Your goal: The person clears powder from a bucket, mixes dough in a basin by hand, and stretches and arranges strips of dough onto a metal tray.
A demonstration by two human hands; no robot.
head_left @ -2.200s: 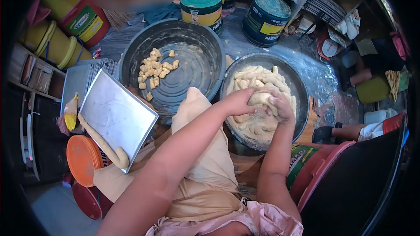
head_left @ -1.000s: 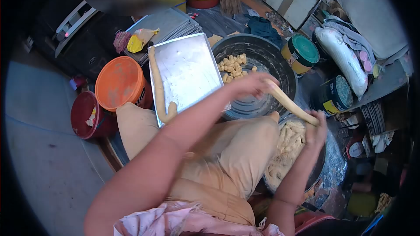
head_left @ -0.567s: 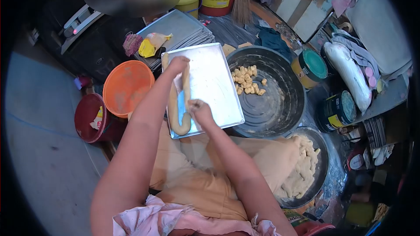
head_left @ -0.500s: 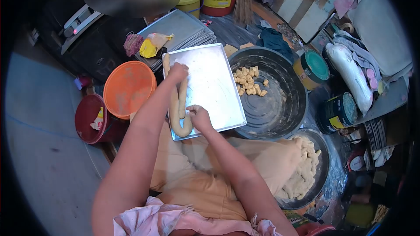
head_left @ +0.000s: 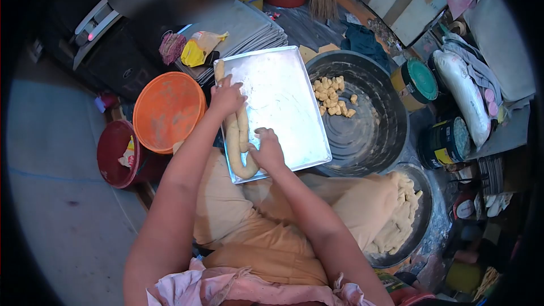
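A metal tray (head_left: 283, 99) lies tilted in front of me. Along its left side runs a long dough roll (head_left: 233, 144), hooked at its near end, with a shorter dough strip (head_left: 243, 127) lying against it inside the hook. My left hand (head_left: 228, 97) rests over the upper part of the dough, fingers spread and pointing to the tray's far side. My right hand (head_left: 268, 148) touches the tray beside the strip's lower end, its fingers apart. Neither hand is wrapped round anything. The strip's upper end is hidden under my left hand.
Right of the tray, a big dark basin (head_left: 391, 96) holds several small dough pieces (head_left: 334, 97). A smaller basin (head_left: 422, 221) with a dough heap (head_left: 396, 221) stands by my knee. An orange bucket (head_left: 170, 112) and a dark red bucket (head_left: 116, 156) are at left; stacked trays (head_left: 249, 25) lie behind.
The dough strip, earlier stretched between my hands above the basins, now lies on the tray beside the long roll. My hands have come off its ends and opened. The view has turned toward the tray.
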